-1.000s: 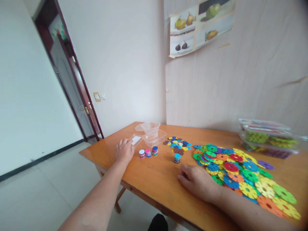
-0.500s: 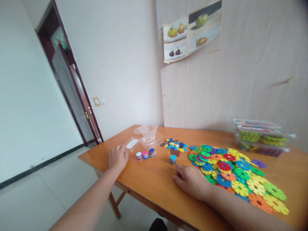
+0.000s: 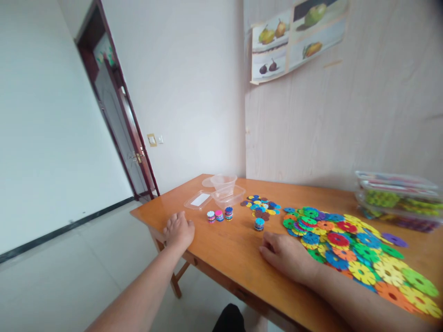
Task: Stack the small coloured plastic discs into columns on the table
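My left hand [image 3: 179, 231] lies palm down at the table's near left edge, fingers a little spread, with nothing in it. My right hand [image 3: 287, 254] rests on the table with its fingers curled in; no object shows in it. Just beyond the right hand stands a stack of small discs with a blue top [image 3: 259, 224]. Between the hands, farther back, are three short stacks of notched discs, topped white [image 3: 211, 216], pink [image 3: 219, 215] and dark blue [image 3: 229, 213]. A loose pile of small discs [image 3: 261, 207] lies behind them. Large coloured flower discs [image 3: 363, 272] spread beside my right forearm.
Clear plastic containers [image 3: 226, 197] and a lid with a white label [image 3: 200, 199] stand at the back left of the wooden table [image 3: 221, 249]. Stacked clear boxes with coloured pieces [image 3: 398, 198] sit at the back right. A wall rises behind the table.
The view has swung left, so everything sits farther right in the picture. My left hand's fingers look more spread and flat. The right hand and the stacks look unmoved on the table.
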